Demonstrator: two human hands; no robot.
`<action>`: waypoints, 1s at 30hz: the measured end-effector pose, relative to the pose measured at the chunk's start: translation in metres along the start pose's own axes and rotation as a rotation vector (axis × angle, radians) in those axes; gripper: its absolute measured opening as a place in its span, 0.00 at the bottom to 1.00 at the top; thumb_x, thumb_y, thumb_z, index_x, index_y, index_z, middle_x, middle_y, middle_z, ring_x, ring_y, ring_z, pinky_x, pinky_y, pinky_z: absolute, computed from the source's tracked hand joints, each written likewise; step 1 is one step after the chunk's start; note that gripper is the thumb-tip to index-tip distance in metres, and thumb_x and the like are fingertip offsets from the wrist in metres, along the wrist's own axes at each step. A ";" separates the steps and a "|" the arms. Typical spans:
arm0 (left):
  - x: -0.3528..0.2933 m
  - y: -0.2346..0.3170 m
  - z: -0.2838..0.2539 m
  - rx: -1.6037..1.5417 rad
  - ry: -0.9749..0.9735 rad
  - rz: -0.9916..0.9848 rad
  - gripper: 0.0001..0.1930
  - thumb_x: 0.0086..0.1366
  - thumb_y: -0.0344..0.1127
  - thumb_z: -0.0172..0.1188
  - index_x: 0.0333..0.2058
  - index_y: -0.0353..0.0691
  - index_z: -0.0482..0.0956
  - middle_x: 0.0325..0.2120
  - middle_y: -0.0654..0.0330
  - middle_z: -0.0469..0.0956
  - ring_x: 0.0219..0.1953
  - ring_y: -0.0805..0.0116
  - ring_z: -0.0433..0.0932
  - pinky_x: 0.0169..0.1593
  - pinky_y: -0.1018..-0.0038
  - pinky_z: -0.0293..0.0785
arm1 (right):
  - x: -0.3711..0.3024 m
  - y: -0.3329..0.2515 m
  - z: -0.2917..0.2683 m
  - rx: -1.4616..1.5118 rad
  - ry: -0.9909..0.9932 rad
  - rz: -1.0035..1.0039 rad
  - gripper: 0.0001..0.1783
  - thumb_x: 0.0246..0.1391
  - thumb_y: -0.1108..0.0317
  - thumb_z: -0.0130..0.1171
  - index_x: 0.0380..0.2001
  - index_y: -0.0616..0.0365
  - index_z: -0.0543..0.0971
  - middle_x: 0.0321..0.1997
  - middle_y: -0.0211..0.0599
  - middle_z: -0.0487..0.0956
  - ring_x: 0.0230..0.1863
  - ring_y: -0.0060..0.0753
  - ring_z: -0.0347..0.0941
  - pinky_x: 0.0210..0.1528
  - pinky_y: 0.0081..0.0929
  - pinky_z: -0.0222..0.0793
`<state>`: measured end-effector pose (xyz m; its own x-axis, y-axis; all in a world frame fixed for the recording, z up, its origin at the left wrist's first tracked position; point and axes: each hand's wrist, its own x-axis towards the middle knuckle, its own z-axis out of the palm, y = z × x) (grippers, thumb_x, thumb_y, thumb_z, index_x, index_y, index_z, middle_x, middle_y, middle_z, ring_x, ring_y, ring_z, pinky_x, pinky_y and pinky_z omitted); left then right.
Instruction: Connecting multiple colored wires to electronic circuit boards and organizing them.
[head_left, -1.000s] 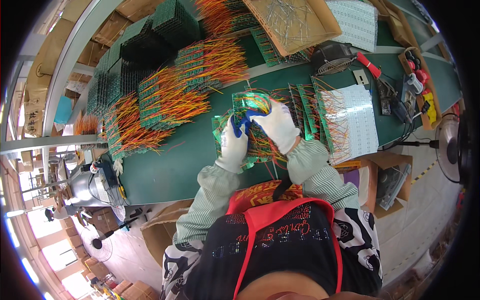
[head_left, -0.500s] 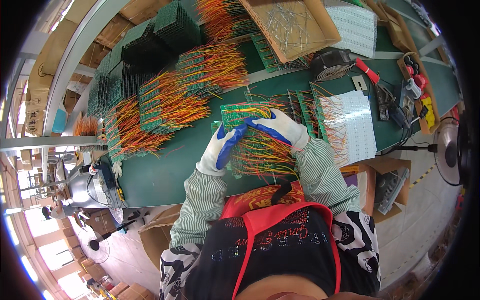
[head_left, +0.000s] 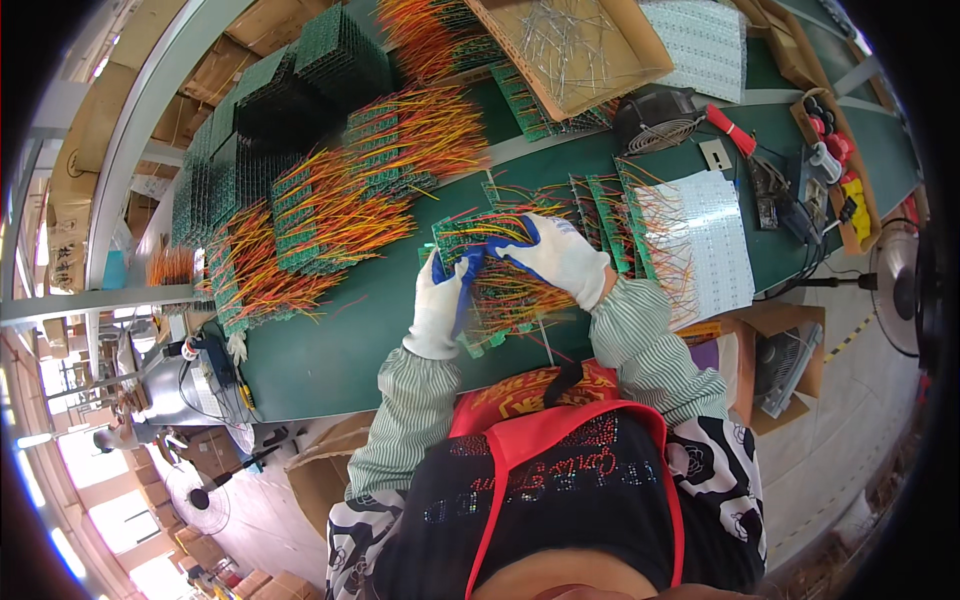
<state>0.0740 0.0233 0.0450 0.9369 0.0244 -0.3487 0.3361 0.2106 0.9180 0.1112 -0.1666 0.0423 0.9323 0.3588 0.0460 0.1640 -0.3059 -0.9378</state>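
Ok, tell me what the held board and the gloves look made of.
The board: likely green laminate, given its flat face and straight edge; finish unclear.
The gloves: apparently fabric, matte white and creased, with solid blue patches suggesting rubber coating.

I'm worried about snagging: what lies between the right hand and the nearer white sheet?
In the head view, green circuit boards with orange wires lie between the right hand and the nearer white sheet, some wires overlapping that sheet.

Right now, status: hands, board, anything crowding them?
Left hand and right hand, gloved, on a green wired board; exact grip hidden. More wired boards close by, toward the body. Loose wires crowding the hands.
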 end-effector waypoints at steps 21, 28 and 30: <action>0.001 0.001 0.018 0.336 0.161 0.044 0.14 0.62 0.25 0.52 0.47 0.32 0.74 0.37 0.58 0.80 0.38 0.71 0.77 0.44 0.76 0.72 | -0.004 -0.003 0.015 -0.084 0.114 0.126 0.24 0.49 0.47 0.60 0.44 0.52 0.79 0.38 0.42 0.81 0.40 0.45 0.76 0.43 0.34 0.71; -0.004 0.031 0.017 -0.041 -0.074 -0.095 0.13 0.65 0.31 0.54 0.46 0.32 0.74 0.37 0.61 0.79 0.37 0.76 0.75 0.43 0.79 0.72 | -0.002 -0.027 -0.023 0.202 -0.064 0.156 0.25 0.51 0.52 0.60 0.46 0.57 0.77 0.43 0.44 0.80 0.44 0.42 0.76 0.47 0.32 0.69; -0.002 0.030 0.013 0.170 -0.082 -0.078 0.12 0.65 0.31 0.54 0.46 0.32 0.75 0.36 0.60 0.80 0.36 0.75 0.75 0.42 0.78 0.72 | -0.002 -0.024 -0.019 -0.011 0.022 0.176 0.25 0.51 0.52 0.60 0.47 0.57 0.76 0.43 0.44 0.80 0.44 0.43 0.76 0.46 0.32 0.70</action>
<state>0.0834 0.0163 0.0755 0.9098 -0.0664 -0.4098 0.4128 0.0407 0.9099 0.1114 -0.1764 0.0711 0.9538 0.2794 -0.1107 0.0013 -0.3721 -0.9282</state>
